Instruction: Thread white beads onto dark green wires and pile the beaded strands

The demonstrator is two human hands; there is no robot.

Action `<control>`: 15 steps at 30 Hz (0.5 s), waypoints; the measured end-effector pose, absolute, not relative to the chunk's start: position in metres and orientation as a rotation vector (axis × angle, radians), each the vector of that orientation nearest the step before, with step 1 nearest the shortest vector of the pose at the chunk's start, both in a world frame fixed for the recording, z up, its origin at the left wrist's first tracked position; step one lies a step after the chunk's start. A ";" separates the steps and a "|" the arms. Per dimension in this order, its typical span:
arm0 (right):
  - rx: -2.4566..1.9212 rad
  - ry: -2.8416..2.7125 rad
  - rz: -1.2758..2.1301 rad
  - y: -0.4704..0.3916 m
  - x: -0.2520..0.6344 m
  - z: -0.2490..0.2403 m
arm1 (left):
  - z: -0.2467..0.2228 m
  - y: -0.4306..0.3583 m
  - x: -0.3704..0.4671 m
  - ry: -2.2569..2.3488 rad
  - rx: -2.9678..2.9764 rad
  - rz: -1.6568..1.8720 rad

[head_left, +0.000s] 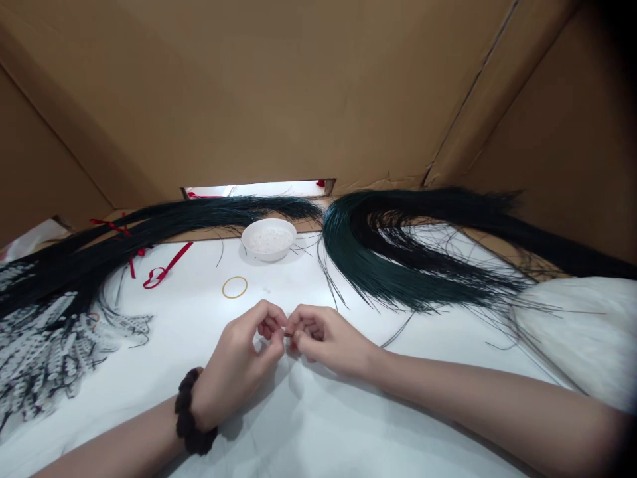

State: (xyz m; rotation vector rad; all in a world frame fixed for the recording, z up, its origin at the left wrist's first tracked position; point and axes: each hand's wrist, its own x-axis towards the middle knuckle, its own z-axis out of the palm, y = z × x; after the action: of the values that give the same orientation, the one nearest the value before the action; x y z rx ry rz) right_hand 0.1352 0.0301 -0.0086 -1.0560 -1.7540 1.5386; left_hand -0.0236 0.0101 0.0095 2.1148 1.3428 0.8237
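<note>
My left hand (249, 348), with a dark scrunchie (188, 411) around its wrist, is pinched closed at the middle of the white surface. Facing it, my right hand (333, 338) has its fingers curled and pinched too. The fingertips almost meet, and a short bit of a thin dark strand (288, 334) shows between them; the rest is hidden. Beyond the hands stands a white bowl (269, 251) holding small whitish bits. A yellow rubber band (235, 287) lies between the bowl and my left hand.
A curved bundle of dark green and black strands (368, 255) lies right of the bowl. Dark strands with white beaded-looking ends (54, 338) spread at left, near a red ribbon (166, 269). Cardboard walls (249, 86) enclose the back and sides; a whitish plastic bag (587, 332) sits at right.
</note>
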 end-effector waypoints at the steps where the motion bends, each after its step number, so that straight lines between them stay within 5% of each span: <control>1: -1.067 -1.735 1.559 0.030 0.135 -0.009 | 0.010 0.013 -0.025 1.356 2.129 0.825; 7: -1.064 -1.609 1.640 0.031 0.136 -0.008 | 0.006 0.047 -0.049 1.728 2.272 0.751; 15: -1.064 -1.605 1.638 0.031 0.135 -0.007 | 0.000 0.063 -0.043 1.791 2.811 0.212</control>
State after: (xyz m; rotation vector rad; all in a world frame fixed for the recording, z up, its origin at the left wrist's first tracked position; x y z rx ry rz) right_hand 0.1349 0.0309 -0.0069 -1.0643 -1.6046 1.6379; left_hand -0.0430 0.0628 0.0004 2.8111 1.7906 0.2117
